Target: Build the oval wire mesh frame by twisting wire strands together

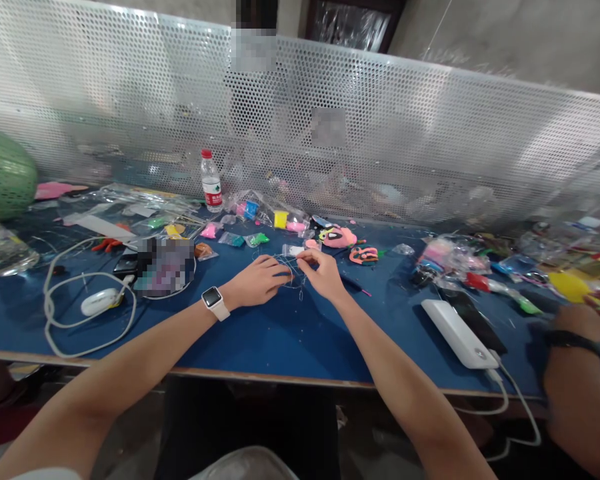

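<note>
Both hands meet over the middle of the blue table (290, 333). My left hand (257, 280), a white watch on its wrist, has its fingers curled around a tangle of thin wire (291, 270). My right hand (320, 270) pinches the same wire from the right side. The wire loops loosely between the fingertips and down onto the table. Just beyond the hands lie a pink clay figure (339, 237) and a smaller pink and orange piece (363, 254).
Small bags of coloured clay (253, 212), a water bottle (211, 181), a white cable (80, 313), a white power bank (459, 333) and a green basket (3, 175) lie around. A perforated metal screen (380, 133) backs the table. Another person's arm (580, 373) works at the right.
</note>
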The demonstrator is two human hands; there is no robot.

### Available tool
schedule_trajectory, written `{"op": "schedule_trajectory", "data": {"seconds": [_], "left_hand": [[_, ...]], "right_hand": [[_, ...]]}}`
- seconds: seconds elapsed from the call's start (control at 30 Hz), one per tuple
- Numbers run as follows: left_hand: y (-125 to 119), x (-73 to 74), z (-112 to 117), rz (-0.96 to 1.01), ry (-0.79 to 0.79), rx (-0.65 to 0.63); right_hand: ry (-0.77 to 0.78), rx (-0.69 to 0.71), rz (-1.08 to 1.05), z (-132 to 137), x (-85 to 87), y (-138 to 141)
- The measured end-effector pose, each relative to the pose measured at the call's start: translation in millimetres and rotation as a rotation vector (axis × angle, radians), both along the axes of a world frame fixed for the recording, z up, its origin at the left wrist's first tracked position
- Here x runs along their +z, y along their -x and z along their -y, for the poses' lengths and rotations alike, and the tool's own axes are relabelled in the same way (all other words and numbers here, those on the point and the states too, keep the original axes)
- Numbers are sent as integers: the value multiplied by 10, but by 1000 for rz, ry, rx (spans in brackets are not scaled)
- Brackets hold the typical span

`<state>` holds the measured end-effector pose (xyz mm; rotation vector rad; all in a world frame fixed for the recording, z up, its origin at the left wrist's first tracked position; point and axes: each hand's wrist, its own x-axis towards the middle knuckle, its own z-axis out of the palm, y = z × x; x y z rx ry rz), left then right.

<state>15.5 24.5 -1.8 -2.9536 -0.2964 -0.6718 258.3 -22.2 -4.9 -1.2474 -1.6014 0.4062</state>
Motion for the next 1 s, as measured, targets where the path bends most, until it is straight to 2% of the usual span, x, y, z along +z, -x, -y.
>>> {"op": "schedule_trajectory", "data": {"seconds": [0.1, 0.2, 0.3, 0.4, 0.67, 0.83, 1.0], "left_hand": [[59, 70, 22, 77, 11, 73], [85, 101, 33, 230, 116, 86], [58, 73, 30, 371, 264, 132], [20, 23, 6, 457, 336, 203], [-7, -120, -105, 444, 440, 209], [-36, -204, -132, 377, 463, 228], [-31, -211, -160, 437, 452, 344]], "right_hand": [[-3, -35, -69, -18, 5, -23], [-27, -62, -107, -12, 16, -21], [-56, -58, -98, 22, 25, 16], [-78, -6, -56, 71, 35, 68], [-96, 215, 126, 158, 102, 125], [-83, 204, 151, 110, 76, 95], [-43, 153, 111, 65, 7, 42]]}}
